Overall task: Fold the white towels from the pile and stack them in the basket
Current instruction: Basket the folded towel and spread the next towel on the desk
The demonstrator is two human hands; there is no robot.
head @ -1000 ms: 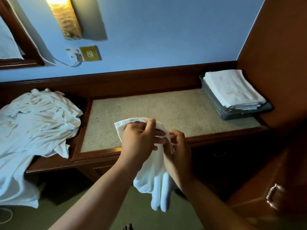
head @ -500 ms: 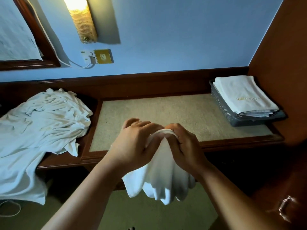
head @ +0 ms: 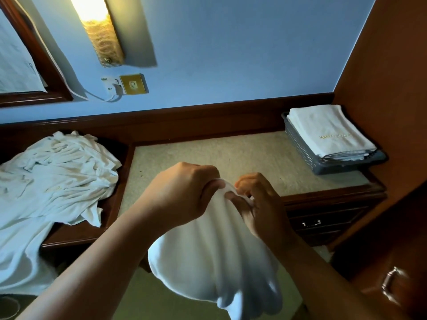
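Head view, centre frame: the left hand (head: 184, 195) and right hand (head: 258, 204) sit close together, the fingers of both curled and pinching the top edge of one white towel (head: 215, 257). It hangs bunched below them, in front of the desk (head: 231, 153). The unfolded pile (head: 53, 181) slumps at mid-left. The basket (head: 300, 146) at the right edge already holds folded towels (head: 328, 132). Best play, I'd say: slide the hands apart along that hem, find the corners, pull taut, then lay it flat on the desk for a square fold.

Blue wall (head: 231, 54) w/ lit lamp (head: 97, 26), dark wood desk (head: 332, 195).
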